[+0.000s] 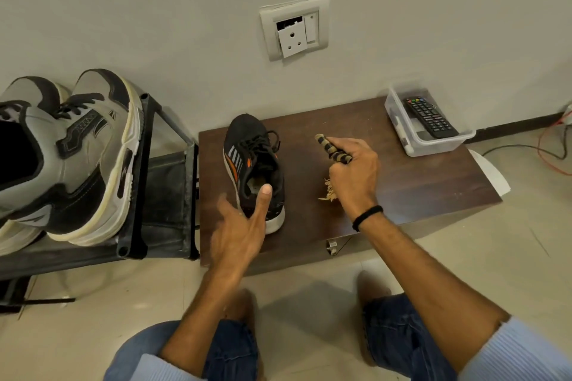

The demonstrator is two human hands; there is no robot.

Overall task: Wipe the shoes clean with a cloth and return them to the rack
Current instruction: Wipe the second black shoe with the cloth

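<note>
Head view: the left hand (243,226) reaches forward to the heel of the black shoe (253,161). Its thumb is straight and lies over the heel collar, and the other fingers are spread along the shoe's left side; whether they press the shoe I cannot tell. The right hand (353,176) hangs just right of the shoe, fingers curled round a rolled cloth (332,148). One end pokes out ahead of the knuckles and a frayed fringe shows under the palm. A black band (367,217) circles that wrist.

The shoe is knit, with black laces, orange and white side stripes and a white sole. It stands upright, toe toward the wall. The cloth is striped yellow and dark.

The shoe rests on a low, dark brown wooden table (418,189) against a pale wall. At its far right corner a clear plastic box (411,145) holds a remote (431,117). A black metal rack (139,170) stands to the left, touching the table, and carries bulky grey-and-black sneakers (80,158). A socket plate (294,28) on the wall sits crooked. The floor is beige tile.
</note>
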